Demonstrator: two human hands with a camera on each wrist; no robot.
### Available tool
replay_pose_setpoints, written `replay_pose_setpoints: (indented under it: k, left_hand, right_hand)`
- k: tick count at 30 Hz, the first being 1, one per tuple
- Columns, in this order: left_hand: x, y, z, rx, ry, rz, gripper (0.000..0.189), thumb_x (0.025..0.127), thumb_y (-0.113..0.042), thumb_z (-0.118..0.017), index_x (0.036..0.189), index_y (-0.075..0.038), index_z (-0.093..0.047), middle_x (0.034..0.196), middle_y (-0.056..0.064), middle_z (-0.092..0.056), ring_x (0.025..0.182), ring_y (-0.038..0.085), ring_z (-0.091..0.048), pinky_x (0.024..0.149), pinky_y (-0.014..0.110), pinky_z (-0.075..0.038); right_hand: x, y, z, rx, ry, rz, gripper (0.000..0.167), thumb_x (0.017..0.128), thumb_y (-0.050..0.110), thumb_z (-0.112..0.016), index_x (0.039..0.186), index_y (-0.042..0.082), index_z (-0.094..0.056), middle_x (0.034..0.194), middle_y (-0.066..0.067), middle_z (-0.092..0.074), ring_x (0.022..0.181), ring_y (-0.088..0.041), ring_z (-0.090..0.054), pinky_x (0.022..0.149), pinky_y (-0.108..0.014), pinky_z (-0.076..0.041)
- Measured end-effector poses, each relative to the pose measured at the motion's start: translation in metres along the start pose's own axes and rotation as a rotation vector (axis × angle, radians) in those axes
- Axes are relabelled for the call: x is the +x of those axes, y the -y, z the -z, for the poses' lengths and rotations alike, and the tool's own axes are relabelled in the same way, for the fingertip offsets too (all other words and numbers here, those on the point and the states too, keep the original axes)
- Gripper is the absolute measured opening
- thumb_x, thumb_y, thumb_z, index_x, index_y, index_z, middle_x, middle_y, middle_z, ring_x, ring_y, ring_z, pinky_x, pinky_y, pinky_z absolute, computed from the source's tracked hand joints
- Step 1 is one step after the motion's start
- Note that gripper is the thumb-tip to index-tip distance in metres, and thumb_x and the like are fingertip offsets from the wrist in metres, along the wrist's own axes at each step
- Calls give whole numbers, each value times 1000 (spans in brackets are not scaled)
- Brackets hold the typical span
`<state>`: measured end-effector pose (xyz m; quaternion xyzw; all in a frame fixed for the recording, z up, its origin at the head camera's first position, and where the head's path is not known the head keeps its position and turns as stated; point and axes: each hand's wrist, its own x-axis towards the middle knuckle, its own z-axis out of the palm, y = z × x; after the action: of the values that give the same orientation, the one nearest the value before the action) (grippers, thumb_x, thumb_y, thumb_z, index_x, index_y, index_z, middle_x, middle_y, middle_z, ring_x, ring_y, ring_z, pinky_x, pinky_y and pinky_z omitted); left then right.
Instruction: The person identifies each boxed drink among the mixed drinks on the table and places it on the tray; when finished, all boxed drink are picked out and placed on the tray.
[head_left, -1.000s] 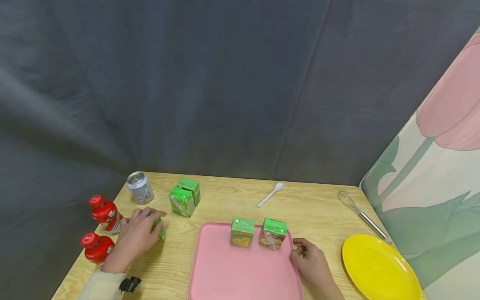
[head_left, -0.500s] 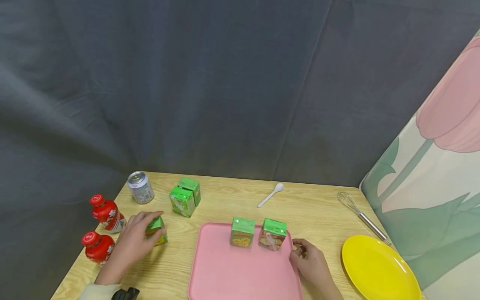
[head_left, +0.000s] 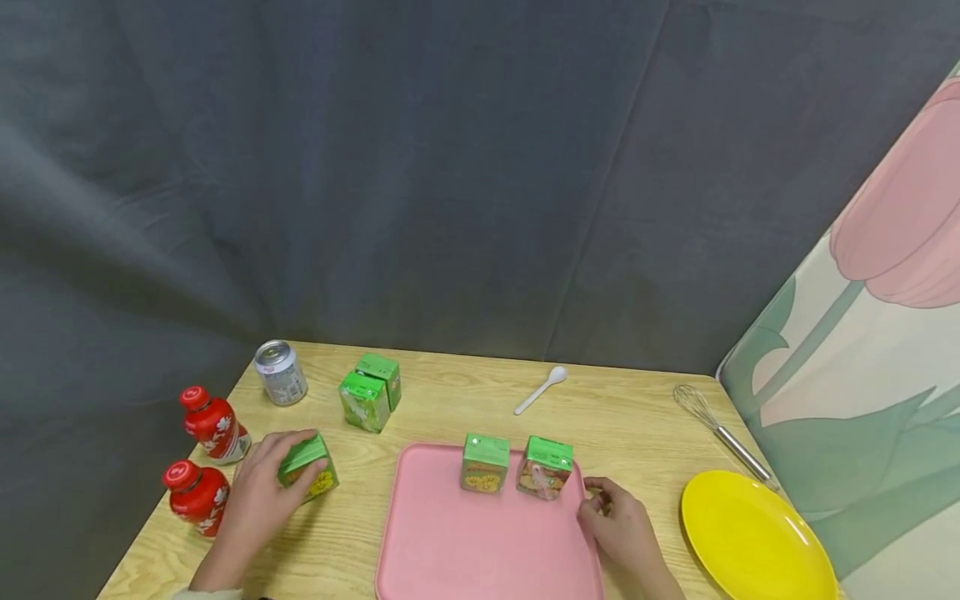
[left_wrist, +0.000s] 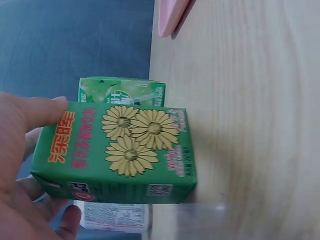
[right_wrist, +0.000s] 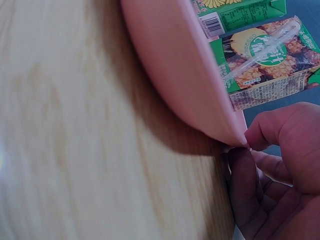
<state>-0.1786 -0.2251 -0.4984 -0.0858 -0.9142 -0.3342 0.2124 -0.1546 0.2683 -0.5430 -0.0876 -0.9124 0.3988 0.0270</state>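
Observation:
My left hand [head_left: 264,482] grips a green drink carton [left_wrist: 112,150] by its top end, with yellow flowers printed on its front. In the left wrist view the thumb lies on the front and the other fingers are partly hidden behind it. The carton's lower end is close over the wooden table, left of the pink tray [head_left: 491,550]. At the tray's right rim my right hand [head_left: 624,529] pinches the edge between thumb and fingers. Two cartons stand along the tray's far side: a flower-printed one [head_left: 485,465] and one with pineapple pictures [right_wrist: 270,55] and a straw.
Two more green cartons [head_left: 365,402] stand together behind the left hand. A can [head_left: 281,375] and two red bottles [head_left: 213,427] line the table's left side. A white spoon [head_left: 542,390] lies at the back; a whisk [head_left: 727,437] and yellow plate [head_left: 757,533] lie right.
The left hand has drawn slightly back toward the person. Its carton has turned and shows more of its flower front. The right hand stays at the tray rim.

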Motion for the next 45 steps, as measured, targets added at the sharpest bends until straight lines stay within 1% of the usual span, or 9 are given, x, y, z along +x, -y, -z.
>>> replay_pose_setpoints:
  k: [8, 15, 21, 26, 29, 31, 35, 39, 45]
  left_hand:
    - [-8, 2, -1, -56, -10, 6, 38, 90, -20, -81, 126, -15, -69, 124, 4, -58, 109, 21, -55, 81, 32, -49]
    - [-3, 1, 0, -32, -13, -92, 38, 83, -10, -86, 118, -17, -74, 117, -2, -61, 104, 19, -60, 85, 23, -46]
    - [14, -8, -3, -101, 79, -186, 40, 82, -8, -86, 119, -17, -74, 120, -5, -61, 108, 16, -59, 89, 12, -43]
    - [31, -29, -12, -192, 153, -301, 41, 81, -7, -86, 118, -20, -75, 120, -8, -60, 110, 13, -58, 88, 22, -50]
    - [35, -41, -22, -248, 225, -348, 37, 86, -14, -84, 120, -23, -74, 123, -12, -58, 113, 13, -57, 86, 31, -53]
    - [36, -49, -31, -278, 285, -357, 34, 89, -20, -81, 122, -26, -73, 125, -13, -57, 115, 13, -57, 85, 34, -55]
    - [40, -65, -45, -327, 388, -349, 33, 92, -27, -77, 124, -29, -71, 126, -18, -54, 113, 10, -57, 79, 31, -56]
    - [47, -75, -58, -346, 428, -365, 34, 92, -24, -78, 125, -28, -70, 123, -19, -55, 106, 7, -58, 73, 28, -54]
    - [50, -78, -74, -341, 469, -373, 35, 92, -22, -79, 125, -27, -70, 122, -20, -56, 86, 5, -57, 62, 25, -52]
  right_hand:
    - [1, -3, -1, -5, -8, 2, 34, 87, 6, -67, 121, 2, -68, 80, 0, -59, 69, -14, -51, 54, -23, -40]
    - [2, -3, -3, -12, -10, -1, 35, 87, 8, -66, 121, 4, -69, 80, 0, -58, 69, -14, -51, 54, -23, -40]
    - [4, -1, -1, -28, -11, -2, 37, 86, 9, -67, 123, 4, -68, 81, 1, -58, 69, -14, -50, 54, -23, -40]
    - [5, -1, -3, -39, -28, 23, 36, 86, 9, -67, 122, 4, -69, 80, 1, -59, 68, -13, -50, 54, -23, -41]
    - [2, -1, -4, -41, -27, 9, 36, 86, 9, -67, 121, 4, -69, 79, 1, -58, 67, -13, -50, 54, -23, -40]
    - [-1, -1, -3, -42, -16, -14, 37, 86, 9, -66, 122, 4, -68, 80, 1, -58, 68, -13, -49, 54, -23, -40]
    - [-2, -3, -3, -33, -1, -38, 37, 87, 9, -66, 124, 4, -68, 80, 1, -58, 69, -14, -50, 55, -23, -40]
    - [1, -3, -3, -28, -10, -15, 36, 87, 9, -66, 123, 4, -68, 81, 0, -58, 70, -14, -50, 55, -24, -40]
    - [2, -4, -3, -53, -27, 11, 36, 86, 9, -66, 122, 5, -69, 80, 2, -58, 68, -13, -50, 54, -23, -40]
